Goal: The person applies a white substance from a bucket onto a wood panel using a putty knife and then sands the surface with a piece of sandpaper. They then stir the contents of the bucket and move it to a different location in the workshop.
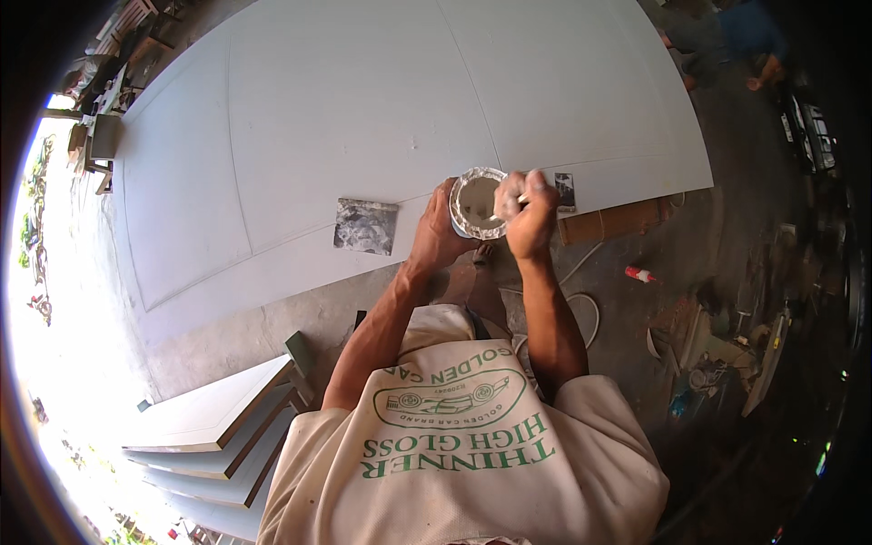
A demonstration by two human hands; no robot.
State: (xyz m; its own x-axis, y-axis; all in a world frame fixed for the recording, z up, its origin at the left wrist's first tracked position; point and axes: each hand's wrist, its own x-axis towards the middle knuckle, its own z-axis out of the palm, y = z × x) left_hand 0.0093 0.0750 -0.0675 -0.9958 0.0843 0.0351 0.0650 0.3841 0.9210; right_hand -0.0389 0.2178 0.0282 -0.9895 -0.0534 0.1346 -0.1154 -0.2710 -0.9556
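Note:
A round can, its rim crusted with pale paint or filler, stands near the front edge of a large pale grey panel. My left hand wraps around the can's left side and steadies it. Over the can's right rim, my right hand is closed in a fist around a thin, light-coloured stick. The stick's lower end dips toward the grey contents; most of it is hidden by my fingers. To the left of the can lies a smeared square plate. A smaller dark plate lies just right of my fist.
Several stacked panels lean at lower left. A brown wooden box-like piece is under the panel's right edge. On the floor are a red-and-white bottle, a pale hose and scrap wood. Another person is at upper right.

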